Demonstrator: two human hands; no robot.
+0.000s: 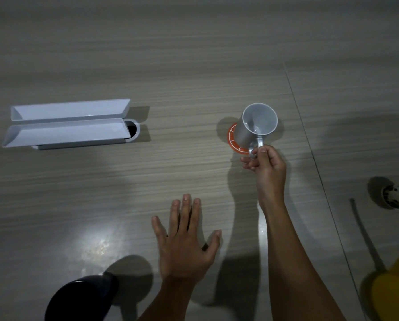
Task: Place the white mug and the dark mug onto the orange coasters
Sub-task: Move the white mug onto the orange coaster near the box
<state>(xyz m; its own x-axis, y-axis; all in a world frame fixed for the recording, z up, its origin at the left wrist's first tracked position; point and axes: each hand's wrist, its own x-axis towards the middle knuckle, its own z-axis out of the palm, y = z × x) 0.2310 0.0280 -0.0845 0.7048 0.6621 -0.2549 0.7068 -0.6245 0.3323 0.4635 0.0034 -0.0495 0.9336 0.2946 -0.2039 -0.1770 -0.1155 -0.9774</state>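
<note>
The white mug (255, 126) stands upright over an orange coaster (234, 142), whose rim shows at the mug's left and front. My right hand (264, 165) pinches the mug's handle from the near side. Whether the mug rests fully on the coaster I cannot tell. The dark mug (78, 300) is at the bottom left, close to the frame edge. My left hand (184, 239) lies flat on the table with fingers spread, holding nothing, to the right of the dark mug. Only one orange coaster is visible.
A white two-trough holder (66, 123) sits at the left, over a round cable hole (132, 130). A small patterned object (397, 195) is at the right edge, a yellow object (393, 293) at the bottom right. A seam (309, 147) crosses the table.
</note>
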